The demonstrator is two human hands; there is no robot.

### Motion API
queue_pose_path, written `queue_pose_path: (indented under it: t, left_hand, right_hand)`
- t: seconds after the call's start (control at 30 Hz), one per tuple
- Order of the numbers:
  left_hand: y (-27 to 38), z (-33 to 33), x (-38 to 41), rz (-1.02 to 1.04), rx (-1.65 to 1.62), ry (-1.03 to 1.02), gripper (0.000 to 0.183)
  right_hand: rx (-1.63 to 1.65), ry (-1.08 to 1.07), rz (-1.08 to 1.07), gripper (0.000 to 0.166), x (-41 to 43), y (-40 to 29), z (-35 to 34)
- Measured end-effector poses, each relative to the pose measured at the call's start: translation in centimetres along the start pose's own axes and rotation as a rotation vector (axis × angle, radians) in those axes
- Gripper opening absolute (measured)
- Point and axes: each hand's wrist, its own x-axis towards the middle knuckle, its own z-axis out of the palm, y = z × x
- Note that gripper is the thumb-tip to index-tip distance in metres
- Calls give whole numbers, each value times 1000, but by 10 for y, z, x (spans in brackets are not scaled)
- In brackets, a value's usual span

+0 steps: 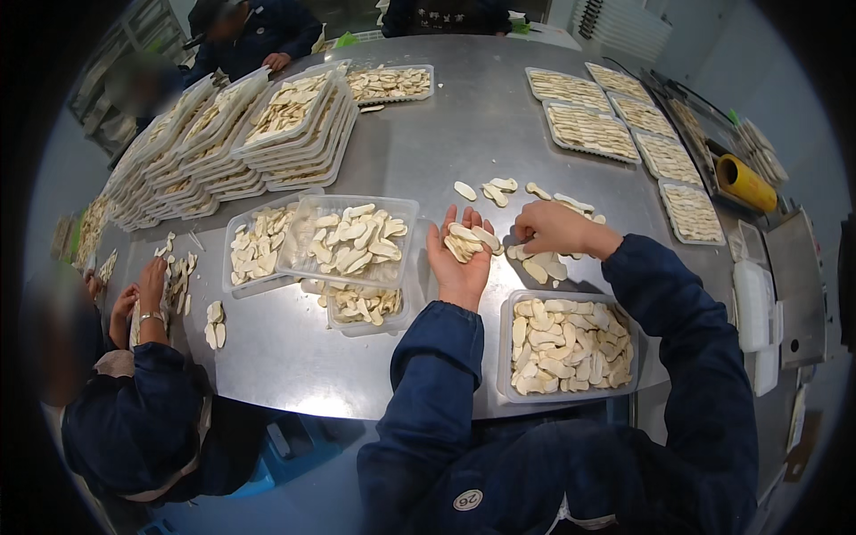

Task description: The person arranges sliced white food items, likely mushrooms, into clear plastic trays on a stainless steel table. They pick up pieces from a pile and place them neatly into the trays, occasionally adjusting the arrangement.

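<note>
My left hand (461,274) is palm up, its fingers curled around a small stack of pale dried mushroom slices (465,242). My right hand (556,226) is just to its right, fingers bent down over loose slices (545,266) on the steel table. Whether a slice is pinched there is hidden. A clear plastic tray (506,348) full of jumbled slices sits at the table edge before me. More loose slices (498,190) lie beyond my hands. Left of my left hand, a tray of slices (358,241) rests partly over two others.
Tall stacks of filled trays (294,127) stand at the far left of the steel table (441,134). Trays with neat rows of slices (592,130) line the right side, near a yellow roll (745,182). A co-worker's hands (150,284) handle slices at left; other people stand across the table.
</note>
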Motion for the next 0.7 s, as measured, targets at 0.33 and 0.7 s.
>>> queue_pose_path:
  t: [0.33, 0.7]
  left_hand:
    - [0, -1, 0, -10, -2, -10, 47]
    - [-8, 8, -9, -30, 26, -24, 50]
  right_hand:
    - [416, -22, 118, 16, 7, 19, -9]
    - [1067, 89, 302, 15, 9, -12, -9]
